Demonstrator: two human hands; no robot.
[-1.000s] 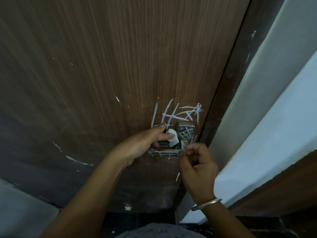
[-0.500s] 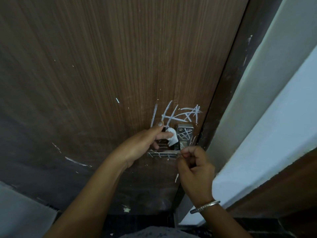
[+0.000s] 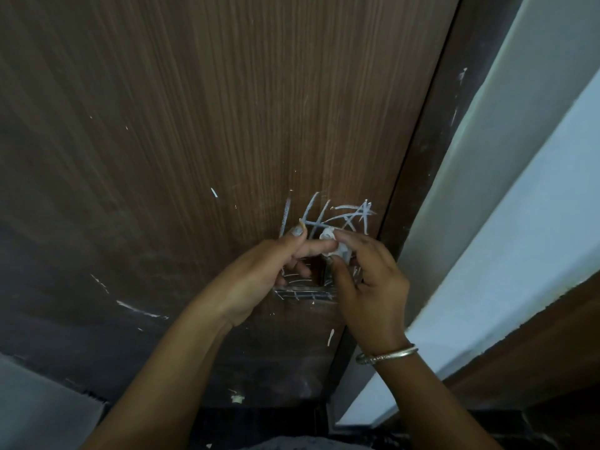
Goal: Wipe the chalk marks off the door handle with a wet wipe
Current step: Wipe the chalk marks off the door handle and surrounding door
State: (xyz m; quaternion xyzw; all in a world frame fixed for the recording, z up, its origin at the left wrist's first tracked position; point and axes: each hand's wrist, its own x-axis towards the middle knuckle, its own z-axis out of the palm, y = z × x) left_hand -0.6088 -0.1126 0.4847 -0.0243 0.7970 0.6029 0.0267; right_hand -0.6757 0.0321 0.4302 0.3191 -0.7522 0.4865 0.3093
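Observation:
A small crumpled white wet wipe [image 3: 334, 244] is pinched between the fingertips of my left hand [image 3: 259, 277] and my right hand [image 3: 367, 284], just in front of the door. The metal door handle [image 3: 303, 293] shows below the hands as a horizontal lever streaked with white chalk lines. Its upright plate is hidden behind my right hand. More chalk marks [image 3: 337, 219] are scrawled on the brown wooden door [image 3: 194, 125] just above the hands.
The dark door frame [image 3: 422, 177] runs up the right side of the door, with a pale wall [image 3: 519, 190] beyond it. A metal bangle [image 3: 386, 355] sits on my right wrist. Scattered white specks mark the lower door.
My right hand has risen from the lever end to the wipe, covering the handle plate. Both hands now pinch the wipe, which only the left held before.

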